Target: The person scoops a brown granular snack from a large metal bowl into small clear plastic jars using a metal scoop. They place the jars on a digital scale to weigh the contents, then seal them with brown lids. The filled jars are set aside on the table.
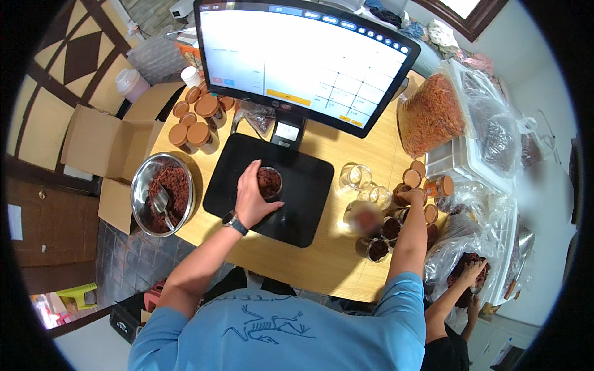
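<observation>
My left hand (253, 197) curves around a small clear jar (270, 182) filled with dark reddish-brown crumbly food, its fingers on the far left side and the thumb near the lower right. This jar rests on the black weighing plate (304, 185) of a scale. Over on the right, my right hand (413, 196) is down among orange-brown lids (412, 177) and jars; its fingertips are partly hidden, so its grip is unclear. Beside its forearm stand several filled open jars (377, 250). Two empty clear jars (359, 176) are to its left.
At left sits a steel bowl (138, 204) of the food with a metal scoop (161, 202). Lidded jars (199, 134) stand behind it. A large monitor (297, 55) overhangs the scale. Another person's hand (472, 273) reaches into a plastic bag (438, 269) at right.
</observation>
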`<state>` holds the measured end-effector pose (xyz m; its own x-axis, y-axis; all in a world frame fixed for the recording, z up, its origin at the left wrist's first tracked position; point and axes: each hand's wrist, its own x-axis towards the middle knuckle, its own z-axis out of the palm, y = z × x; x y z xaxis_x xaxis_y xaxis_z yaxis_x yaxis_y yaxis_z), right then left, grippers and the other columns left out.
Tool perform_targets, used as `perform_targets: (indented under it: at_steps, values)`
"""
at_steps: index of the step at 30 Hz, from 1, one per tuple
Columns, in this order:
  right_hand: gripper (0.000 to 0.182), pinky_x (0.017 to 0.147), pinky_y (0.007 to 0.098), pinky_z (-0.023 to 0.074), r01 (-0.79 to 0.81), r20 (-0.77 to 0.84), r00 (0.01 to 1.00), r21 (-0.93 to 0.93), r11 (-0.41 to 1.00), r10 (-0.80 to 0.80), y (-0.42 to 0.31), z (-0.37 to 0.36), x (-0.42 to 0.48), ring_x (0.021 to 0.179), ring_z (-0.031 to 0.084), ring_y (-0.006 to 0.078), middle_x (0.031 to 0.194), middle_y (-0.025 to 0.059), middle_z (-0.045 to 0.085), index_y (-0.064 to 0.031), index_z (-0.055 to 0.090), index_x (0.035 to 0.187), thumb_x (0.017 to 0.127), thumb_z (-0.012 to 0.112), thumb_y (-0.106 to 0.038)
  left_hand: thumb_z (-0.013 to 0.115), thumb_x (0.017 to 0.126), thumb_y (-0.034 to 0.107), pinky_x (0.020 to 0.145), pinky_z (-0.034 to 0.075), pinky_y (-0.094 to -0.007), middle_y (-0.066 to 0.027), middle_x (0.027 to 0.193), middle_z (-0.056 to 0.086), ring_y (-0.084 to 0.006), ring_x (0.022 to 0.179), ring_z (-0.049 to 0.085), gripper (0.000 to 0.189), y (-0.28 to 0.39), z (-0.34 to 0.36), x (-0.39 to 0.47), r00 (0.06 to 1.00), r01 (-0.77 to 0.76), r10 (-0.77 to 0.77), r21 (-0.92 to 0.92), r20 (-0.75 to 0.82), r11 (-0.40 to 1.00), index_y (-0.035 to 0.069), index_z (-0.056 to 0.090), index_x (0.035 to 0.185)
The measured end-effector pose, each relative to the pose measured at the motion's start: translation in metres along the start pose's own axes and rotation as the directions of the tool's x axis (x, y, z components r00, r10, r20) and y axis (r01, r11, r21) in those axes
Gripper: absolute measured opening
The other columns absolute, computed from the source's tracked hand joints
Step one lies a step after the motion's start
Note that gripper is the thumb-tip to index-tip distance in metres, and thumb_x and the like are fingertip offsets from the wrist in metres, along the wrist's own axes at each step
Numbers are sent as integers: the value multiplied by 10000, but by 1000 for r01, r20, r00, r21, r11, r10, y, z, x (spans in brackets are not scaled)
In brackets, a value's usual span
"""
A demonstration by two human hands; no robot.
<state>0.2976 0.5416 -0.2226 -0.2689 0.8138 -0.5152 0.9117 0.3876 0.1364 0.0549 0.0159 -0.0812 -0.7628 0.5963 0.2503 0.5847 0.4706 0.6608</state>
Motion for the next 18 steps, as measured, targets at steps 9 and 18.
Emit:
perform_targets:
  at_steps: [9,18]
  values:
    - [813,968,474,446,568,-801,572,233,789,-175,-27,-57,-193,1132,481,418,1249,257,405,74,396,1232,600,835,-187,893,592,242,1009,394,-458,-176,1307,503,-363,1205,500,1080,-29,10,4,997,30,-22,-103,76,994,71,278,1464]
    - [509,825,389,486,762,-663,613,354,542,-429,-143,14,-467,915,579,263,988,121,585,-29,546,1123,695,807,-114,880,585,161,954,469,-434,-172,1197,572,-378,1093,568,1061,-15,-39,-41,932,-182,280,-372,229,910,70,274,1451]
